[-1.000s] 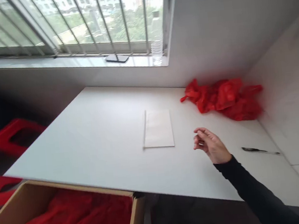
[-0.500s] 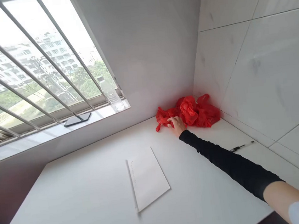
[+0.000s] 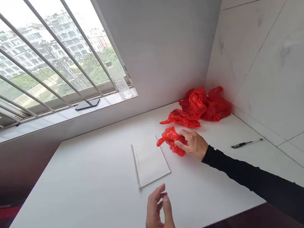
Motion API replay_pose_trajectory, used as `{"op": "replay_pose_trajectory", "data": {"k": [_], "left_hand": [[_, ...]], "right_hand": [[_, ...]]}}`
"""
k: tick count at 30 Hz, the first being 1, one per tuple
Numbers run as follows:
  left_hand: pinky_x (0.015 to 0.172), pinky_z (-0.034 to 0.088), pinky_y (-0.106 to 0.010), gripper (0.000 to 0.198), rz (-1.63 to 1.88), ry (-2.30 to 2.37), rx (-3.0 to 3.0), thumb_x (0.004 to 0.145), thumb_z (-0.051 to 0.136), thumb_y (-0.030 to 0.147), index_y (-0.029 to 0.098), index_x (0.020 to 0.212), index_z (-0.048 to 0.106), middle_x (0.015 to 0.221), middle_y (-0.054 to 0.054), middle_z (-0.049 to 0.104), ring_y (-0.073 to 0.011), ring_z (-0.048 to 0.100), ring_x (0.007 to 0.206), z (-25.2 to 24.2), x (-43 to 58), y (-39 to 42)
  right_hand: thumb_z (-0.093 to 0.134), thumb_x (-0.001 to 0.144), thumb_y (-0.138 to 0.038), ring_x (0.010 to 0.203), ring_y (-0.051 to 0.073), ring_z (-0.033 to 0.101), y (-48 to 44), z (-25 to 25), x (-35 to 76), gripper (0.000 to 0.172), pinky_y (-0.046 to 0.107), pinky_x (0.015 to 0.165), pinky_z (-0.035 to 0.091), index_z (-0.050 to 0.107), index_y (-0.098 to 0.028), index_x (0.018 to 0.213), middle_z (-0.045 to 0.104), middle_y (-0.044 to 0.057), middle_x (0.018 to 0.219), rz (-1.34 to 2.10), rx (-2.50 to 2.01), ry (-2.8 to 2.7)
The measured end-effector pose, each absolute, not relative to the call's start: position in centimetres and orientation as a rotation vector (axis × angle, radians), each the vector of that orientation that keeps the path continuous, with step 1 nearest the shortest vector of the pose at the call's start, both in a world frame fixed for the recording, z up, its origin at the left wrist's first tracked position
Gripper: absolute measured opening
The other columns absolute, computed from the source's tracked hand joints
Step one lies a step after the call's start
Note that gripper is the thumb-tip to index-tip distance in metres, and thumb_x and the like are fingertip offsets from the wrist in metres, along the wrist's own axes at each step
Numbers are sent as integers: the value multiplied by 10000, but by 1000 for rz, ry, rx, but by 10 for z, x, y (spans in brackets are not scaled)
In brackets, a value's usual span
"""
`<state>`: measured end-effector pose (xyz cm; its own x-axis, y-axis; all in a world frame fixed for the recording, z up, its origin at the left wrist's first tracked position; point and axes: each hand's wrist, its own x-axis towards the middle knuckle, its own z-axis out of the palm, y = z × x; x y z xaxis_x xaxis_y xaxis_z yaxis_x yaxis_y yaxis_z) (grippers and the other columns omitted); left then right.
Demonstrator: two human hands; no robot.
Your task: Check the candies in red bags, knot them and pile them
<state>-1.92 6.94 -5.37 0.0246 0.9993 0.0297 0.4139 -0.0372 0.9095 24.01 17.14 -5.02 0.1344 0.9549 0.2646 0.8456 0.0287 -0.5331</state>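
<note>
My right hand [image 3: 191,144] is closed on a crumpled red plastic bag [image 3: 173,140], just over the table and right beside the white booklet. Behind it, more red plastic bags [image 3: 205,104] lie heaped in the corner against the walls. My left hand [image 3: 160,216] is raised at the bottom middle, fingers curved and apart, with nothing in it. The nearest thing to it is the white booklet [image 3: 152,164], which lies flat with a column of small print along its left side.
On the white table [image 3: 95,192], a black pen [image 3: 242,144] lies at the right near the tiled wall. A dark phone [image 3: 87,104] and a clear plastic bottle [image 3: 120,81] rest on the windowsill beside the barred window.
My right hand has drawn one red bag out of the corner heap toward me. My left hand has come into view from below. The view has shifted a little.
</note>
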Motion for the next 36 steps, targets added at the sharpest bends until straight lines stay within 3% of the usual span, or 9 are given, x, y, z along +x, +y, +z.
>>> {"op": "replay_pose_trajectory", "data": {"k": [3,6,11,15,18,24,26,31,36], "left_hand": [[959,542,-470,414,938,1314,1729,946,592,376,260,1340,543,1361,-127,587,-289,586,1222,-64,30,64],[840,552,-408,206,914,1301,1716,966,522,292,216,1131,619,1071,-89,679,-237,643,975,-75,44,60],[776,534,-353,259,877,1185,1764,892,453,118,218,972,678,942,-52,687,-206,620,854,-72,29,50],[825,547,-352,360,876,1123,1804,869,447,86,233,1066,710,1026,-52,714,-208,652,924,-61,11,52],[908,545,-371,324,936,1230,1762,936,448,158,218,1156,678,1110,-70,725,-219,677,1012,-60,-9,57],[978,526,-363,356,916,1248,1807,885,518,145,227,1197,670,1190,-57,731,-220,677,1105,-60,-17,61],[948,537,-344,352,900,1230,1830,885,528,158,242,1197,668,1187,-41,735,-211,684,1084,-58,-12,60],[803,564,-324,254,964,1421,1759,965,450,208,206,1106,661,1072,-59,749,-195,705,905,-61,-25,58],[1024,493,-448,458,1011,1452,1815,912,568,239,214,1370,551,1324,-110,658,-271,607,1228,-56,-26,59]], "right_hand": [[555,968,-454,820,209,621,101,-50,218,236,350,766,496,590,-224,1004,680,31,912,606,-1608,-1694],[457,1024,-384,858,201,656,64,-49,213,234,342,762,517,628,-247,1105,711,30,992,947,-1414,-1633],[483,938,-190,1216,274,549,62,-57,223,417,470,1054,420,575,-247,1340,627,93,1337,593,-1422,-1854],[531,862,-164,853,222,605,71,-65,232,215,422,904,479,684,-219,1002,706,50,927,590,-1480,-1935],[474,883,-160,778,223,587,67,-61,242,195,419,801,496,653,-202,946,695,61,882,545,-1620,-1801],[613,892,-256,1262,293,530,45,-37,214,581,572,1184,263,450,-258,1450,593,100,1366,581,-1377,-2003],[591,931,-269,1158,271,594,45,-34,203,430,608,1210,178,538,-266,1357,655,78,1239,596,-1322,-2070],[526,952,-234,795,206,603,50,-40,225,115,422,849,500,640,-218,947,662,35,845,622,-1480,-1810],[576,908,-286,948,232,583,42,-33,239,65,395,861,470,566,-223,924,649,50,976,598,-1574,-1693]]}}
